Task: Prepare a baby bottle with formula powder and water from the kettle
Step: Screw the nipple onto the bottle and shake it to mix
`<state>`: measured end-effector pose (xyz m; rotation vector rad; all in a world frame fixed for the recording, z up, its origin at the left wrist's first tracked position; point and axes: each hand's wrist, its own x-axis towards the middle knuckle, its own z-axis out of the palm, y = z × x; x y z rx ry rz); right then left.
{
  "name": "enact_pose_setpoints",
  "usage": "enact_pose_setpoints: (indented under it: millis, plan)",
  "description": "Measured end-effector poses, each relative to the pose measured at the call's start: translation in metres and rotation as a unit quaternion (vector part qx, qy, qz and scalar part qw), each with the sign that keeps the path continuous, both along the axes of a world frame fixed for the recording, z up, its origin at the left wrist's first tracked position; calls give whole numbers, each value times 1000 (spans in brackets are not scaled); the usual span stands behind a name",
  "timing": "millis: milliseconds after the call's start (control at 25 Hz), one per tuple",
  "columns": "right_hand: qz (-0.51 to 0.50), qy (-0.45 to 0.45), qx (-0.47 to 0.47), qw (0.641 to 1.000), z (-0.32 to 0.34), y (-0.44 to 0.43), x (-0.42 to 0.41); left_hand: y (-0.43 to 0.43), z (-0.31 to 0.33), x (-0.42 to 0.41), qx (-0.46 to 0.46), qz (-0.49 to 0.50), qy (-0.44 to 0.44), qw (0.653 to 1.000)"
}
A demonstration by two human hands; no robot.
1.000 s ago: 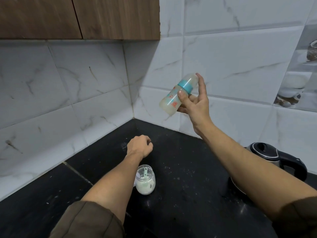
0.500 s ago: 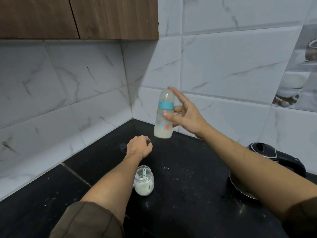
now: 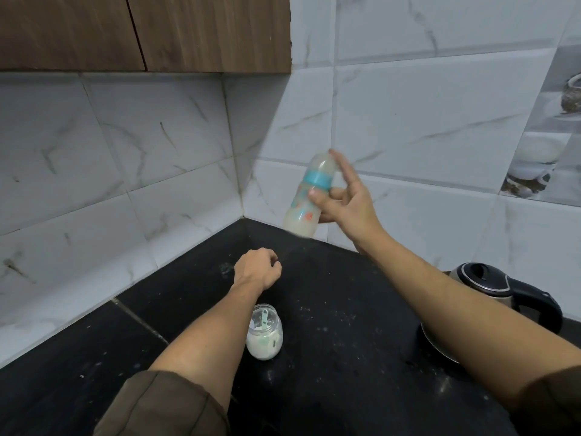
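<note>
A translucent plastic baby bottle with a turquoise collar and printed figures (image 3: 305, 201) was held in the air by the right hand (image 3: 349, 204), above the far part of the black speckled stone countertop (image 3: 345, 341) and close to the corner of the white marbled wall tiles (image 3: 176, 146). The bottle was gripped around its middle: the thumb (image 3: 317, 195) was pressed on its near face, the index finger (image 3: 341, 165) was stretched up along the clear cap, and the remaining fingers were curled behind the body. The bottle was tilted, with its cap toward the upper right and its base toward the lower left, and its outline was blurred. A pale, milky liquid was seen in its lower part. The left hand (image 3: 256, 269) was kept low over the countertop, well apart from the bottle, with its fingers curled in toward the palm and nothing held in them; whether it touched the surface could not be told. Just beside the left forearm, a small clear glass jar of white powder (image 3: 264, 336) stood upright on the countertop, uncapped, with a pale green plastic scoop (image 3: 264, 319) stuck in the powder. At the right, a steel kettle with a black lid and handle (image 3: 490, 286) was partly hidden behind the right forearm. Brown wooden cabinet doors (image 3: 141, 33) were seen above the tiles, and an olive-brown sleeve (image 3: 163, 404) covered the left upper arm.
</note>
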<state>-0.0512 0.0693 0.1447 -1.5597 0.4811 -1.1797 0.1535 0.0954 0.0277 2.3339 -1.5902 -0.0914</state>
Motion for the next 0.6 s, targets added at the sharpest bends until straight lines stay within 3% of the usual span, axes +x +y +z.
enact_pose_setpoints:
  millis: [80, 120, 240, 280, 440, 600]
  plan:
    - [-54, -82, 27, 995, 7, -6, -2, 1, -1, 3, -3, 4, -2, 1000]
    - [-47, -63, 14, 997, 9, -9, -5, 1, -2, 5, -3, 5, -1, 1000]
    - [55, 103, -58, 991, 5, -6, -11, 1, -1, 5, 6, 3, 7, 1000]
    - [55, 105, -63, 991, 3, -5, -11, 0, -1, 5, 5, 2, 7, 1000]
    - [-58, -70, 36, 995, 10, -8, -9, 1, 0, 5, -2, 3, 1, 1000]
    - [51, 95, -3, 994, -3, -4, -12, -1, 1, 3, 6, -1, 10, 1000]
